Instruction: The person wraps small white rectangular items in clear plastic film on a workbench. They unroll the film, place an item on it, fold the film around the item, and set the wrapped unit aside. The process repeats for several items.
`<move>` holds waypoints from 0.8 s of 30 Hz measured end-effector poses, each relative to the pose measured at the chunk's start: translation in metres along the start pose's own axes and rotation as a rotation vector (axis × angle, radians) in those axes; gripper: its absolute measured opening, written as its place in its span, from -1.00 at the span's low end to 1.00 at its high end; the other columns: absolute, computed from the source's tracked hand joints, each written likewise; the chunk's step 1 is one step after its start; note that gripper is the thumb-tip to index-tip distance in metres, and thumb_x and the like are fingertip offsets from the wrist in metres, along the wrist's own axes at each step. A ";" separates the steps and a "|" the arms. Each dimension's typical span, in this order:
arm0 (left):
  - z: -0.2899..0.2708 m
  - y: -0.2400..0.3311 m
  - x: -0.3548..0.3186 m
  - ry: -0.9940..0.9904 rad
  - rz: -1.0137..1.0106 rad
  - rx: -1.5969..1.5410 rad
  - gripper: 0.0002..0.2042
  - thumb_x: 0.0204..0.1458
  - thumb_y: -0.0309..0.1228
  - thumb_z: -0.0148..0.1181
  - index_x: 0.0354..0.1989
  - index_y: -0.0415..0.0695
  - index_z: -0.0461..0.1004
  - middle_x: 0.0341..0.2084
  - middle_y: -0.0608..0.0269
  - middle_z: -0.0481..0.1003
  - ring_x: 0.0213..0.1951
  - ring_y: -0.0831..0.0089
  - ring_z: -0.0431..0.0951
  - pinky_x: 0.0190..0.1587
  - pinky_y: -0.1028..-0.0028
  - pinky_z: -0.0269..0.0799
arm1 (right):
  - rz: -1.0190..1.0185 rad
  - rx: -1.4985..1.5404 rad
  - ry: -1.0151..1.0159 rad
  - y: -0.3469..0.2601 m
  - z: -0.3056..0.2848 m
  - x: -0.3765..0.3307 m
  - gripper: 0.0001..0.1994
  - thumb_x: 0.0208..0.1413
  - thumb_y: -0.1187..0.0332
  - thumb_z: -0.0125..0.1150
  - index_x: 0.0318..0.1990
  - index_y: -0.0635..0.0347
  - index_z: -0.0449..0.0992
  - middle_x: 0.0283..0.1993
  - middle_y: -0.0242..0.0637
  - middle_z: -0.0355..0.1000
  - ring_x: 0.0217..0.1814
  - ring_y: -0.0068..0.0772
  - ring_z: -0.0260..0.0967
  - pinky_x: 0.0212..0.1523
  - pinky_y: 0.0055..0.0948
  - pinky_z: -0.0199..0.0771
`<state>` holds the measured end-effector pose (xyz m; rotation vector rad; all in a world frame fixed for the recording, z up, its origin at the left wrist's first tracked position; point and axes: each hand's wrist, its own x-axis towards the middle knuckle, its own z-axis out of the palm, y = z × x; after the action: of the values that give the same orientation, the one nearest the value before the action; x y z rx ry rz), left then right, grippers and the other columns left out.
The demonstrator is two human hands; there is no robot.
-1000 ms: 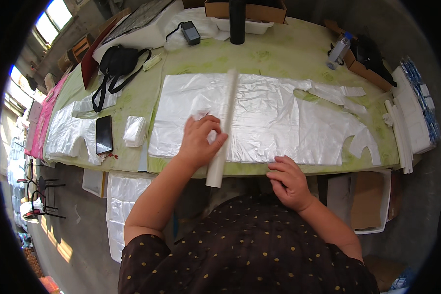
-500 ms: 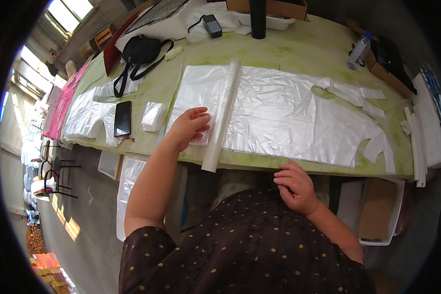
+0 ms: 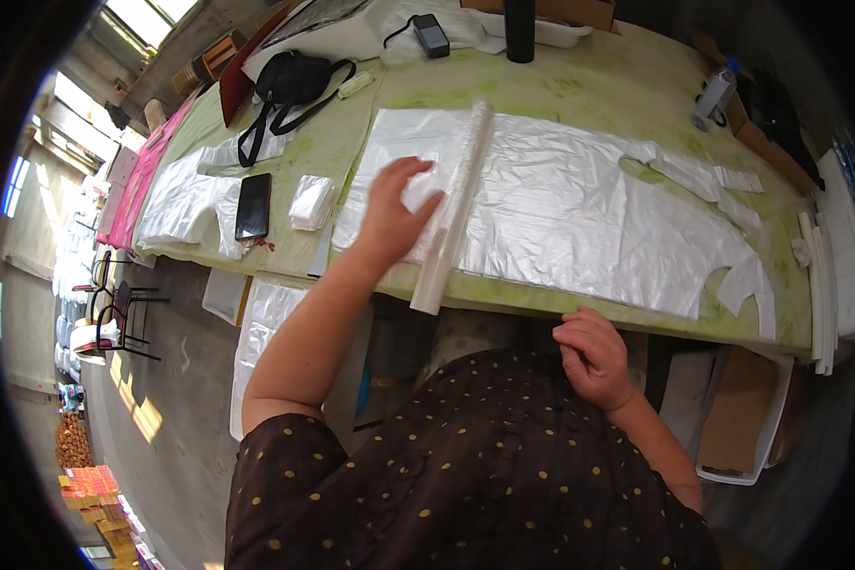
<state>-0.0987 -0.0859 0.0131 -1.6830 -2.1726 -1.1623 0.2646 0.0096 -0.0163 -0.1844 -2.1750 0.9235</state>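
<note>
I read this as the sheet-smoothing step. Left hand [image 3: 394,214] lies flat, fingers spread open, on the clear plastic sheet [image 3: 579,214] just beside the plastic roll [image 3: 454,209] lying across it on the counter [image 3: 560,95]. Right hand [image 3: 594,356] is curled loosely at the counter's near edge, gripping nothing I can see. Next move probably needs a firm hold on the roll.

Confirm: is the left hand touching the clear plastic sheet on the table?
Touching. The head view shows the left hand lying flat on the clear plastic sheet, fingers spread, right beside the long white roll, with no gap showing beneath the palm.
</note>
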 end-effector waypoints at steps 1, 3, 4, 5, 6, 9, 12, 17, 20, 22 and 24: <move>0.008 0.020 -0.006 -0.154 -0.032 0.028 -0.46 0.06 -0.29 0.43 0.25 -0.02 0.48 0.34 0.01 0.29 0.41 0.00 0.19 0.42 0.13 0.16 | -0.002 -0.002 0.001 0.000 0.001 0.000 -0.80 0.00 0.59 0.35 -0.20 0.17 0.64 -0.19 -0.23 0.61 -0.03 -0.03 0.57 0.19 -0.01 0.50; 0.024 0.033 -0.013 -0.381 -0.170 -0.029 -0.37 0.05 -0.26 0.43 0.35 0.05 0.41 0.48 -0.03 0.06 0.48 -0.06 0.06 0.44 0.10 0.15 | -0.004 -0.004 -0.001 -0.001 0.003 0.000 -0.80 0.00 0.59 0.35 -0.20 0.16 0.64 -0.19 -0.23 0.61 -0.03 -0.04 0.57 0.20 0.01 0.48; 0.026 0.039 -0.014 -0.444 -0.244 -0.090 -0.36 0.05 -0.27 0.42 0.36 0.06 0.39 0.51 -0.04 0.02 0.49 -0.08 0.05 0.44 0.10 0.15 | -0.003 -0.011 -0.004 -0.001 0.003 -0.002 -0.80 0.00 0.59 0.35 -0.20 0.16 0.64 -0.19 -0.23 0.61 -0.03 -0.04 0.57 0.21 0.01 0.48; 0.027 0.039 -0.013 -0.452 -0.257 -0.119 -0.36 0.06 -0.28 0.41 0.37 0.07 0.38 0.51 -0.04 0.00 0.49 -0.08 0.06 0.44 0.09 0.16 | -0.002 -0.018 -0.007 0.000 0.003 -0.004 -0.80 0.00 0.58 0.35 -0.20 0.16 0.64 -0.19 -0.24 0.60 -0.02 -0.04 0.57 0.22 0.02 0.47; 0.027 0.036 -0.010 -0.460 -0.273 -0.150 -0.36 0.06 -0.29 0.40 0.37 0.08 0.38 0.52 -0.04 -0.01 0.49 -0.08 0.06 0.43 0.09 0.17 | 0.000 -0.025 -0.014 0.001 0.003 -0.008 -0.81 0.01 0.58 0.35 -0.19 0.15 0.64 -0.20 -0.24 0.60 -0.02 -0.04 0.57 0.23 0.03 0.46; 0.023 0.039 -0.010 -0.361 -0.207 -0.137 -0.38 0.07 -0.31 0.39 0.36 0.08 0.39 0.51 -0.04 0.01 0.48 -0.08 0.08 0.43 0.10 0.19 | 0.021 -0.031 -0.019 -0.003 0.000 -0.008 -0.81 0.02 0.57 0.34 -0.19 0.15 0.64 -0.20 -0.24 0.60 0.00 -0.05 0.56 0.24 0.04 0.45; 0.013 0.026 -0.012 -0.090 -0.098 -0.023 -0.47 0.08 -0.33 0.39 0.27 0.01 0.47 0.41 -0.01 0.22 0.35 0.02 0.30 0.34 0.20 0.30 | 0.030 -0.051 -0.004 -0.002 -0.001 -0.012 -0.82 0.03 0.57 0.34 -0.19 0.15 0.64 -0.20 -0.25 0.60 0.00 -0.05 0.56 0.24 0.03 0.45; -0.045 -0.021 -0.006 -0.181 -0.443 0.242 -0.44 0.02 -0.19 0.44 0.24 -0.02 0.52 0.12 0.07 0.46 -0.18 0.28 0.59 -0.03 0.34 0.54 | 0.010 -0.074 -0.016 -0.002 0.001 -0.011 -0.83 0.02 0.55 0.34 -0.20 0.14 0.63 -0.19 -0.26 0.60 -0.02 -0.06 0.56 0.21 0.00 0.46; -0.056 -0.021 0.006 -0.517 -0.598 0.214 -0.41 -0.01 -0.17 0.44 0.24 -0.02 0.52 -0.08 0.15 0.56 -0.22 0.32 0.59 -0.09 0.36 0.52 | 0.000 -0.096 -0.012 -0.001 0.006 -0.008 -0.83 0.01 0.54 0.34 -0.21 0.12 0.62 -0.20 -0.28 0.60 -0.03 -0.08 0.56 0.20 -0.01 0.44; -0.049 -0.037 0.011 -0.612 -0.608 0.188 -0.51 -0.02 -0.19 0.40 0.12 -0.06 0.55 -0.28 0.22 0.60 -0.25 0.35 0.60 -0.16 0.37 0.51 | 0.010 -0.106 -0.016 -0.001 0.008 -0.007 -0.83 0.01 0.53 0.34 -0.22 0.11 0.62 -0.20 -0.29 0.60 -0.04 -0.10 0.56 0.20 -0.03 0.42; -0.042 -0.044 0.022 -0.669 -0.626 0.189 -0.56 -0.02 -0.20 0.39 0.04 -0.08 0.57 -0.30 0.23 0.61 -0.29 0.36 0.61 -0.19 0.37 0.50 | 0.024 -0.105 -0.022 -0.003 0.009 -0.006 -0.83 0.01 0.52 0.34 -0.22 0.10 0.63 -0.21 -0.29 0.60 -0.04 -0.11 0.56 0.22 -0.03 0.40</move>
<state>-0.1583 -0.0992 0.0330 -1.4855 -3.2531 -0.4556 0.2635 0.0002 -0.0224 -0.2525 -2.2478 0.8281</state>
